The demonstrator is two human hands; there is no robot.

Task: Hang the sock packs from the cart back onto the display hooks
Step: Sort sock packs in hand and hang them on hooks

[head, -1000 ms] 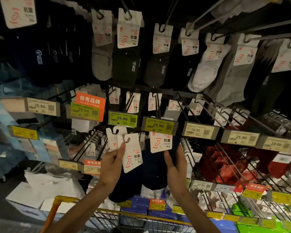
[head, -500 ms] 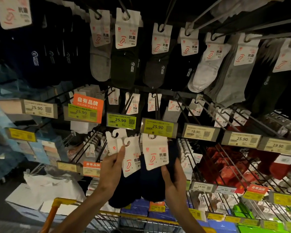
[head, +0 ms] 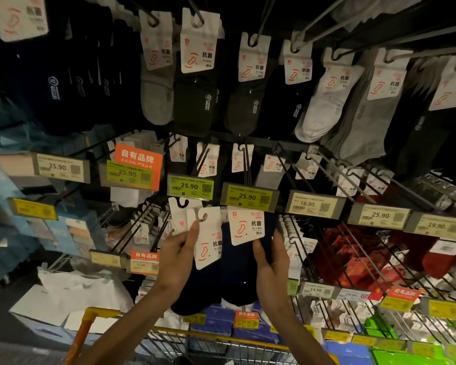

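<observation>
My left hand point(head: 179, 255) pinches the white header cards of two dark navy sock packs point(head: 207, 239), held fanned just below a yellow 25.90 price tag point(head: 190, 186). My right hand point(head: 270, 262) grips a third dark sock pack point(head: 245, 226) by its side. That card's top sits right under the 25.90 tag point(head: 248, 196) at the end of a display hook; whether its hole is on the hook is hidden by the tag. The cart's yellow rim point(head: 216, 337) runs below my forearms.
Rows of hooks with hanging sock packs point(head: 198, 75) fill the wall above. Red socks point(head: 353, 259) hang to the right behind long bare hook rods. Price tags stick out at hook ends. Boxed goods point(head: 63, 299) lie at lower left, blue boxes point(head: 221, 322) beyond the cart.
My right hand has lifted its pack up until the card top meets the price tag. My left hand has risen slightly with its two packs.
</observation>
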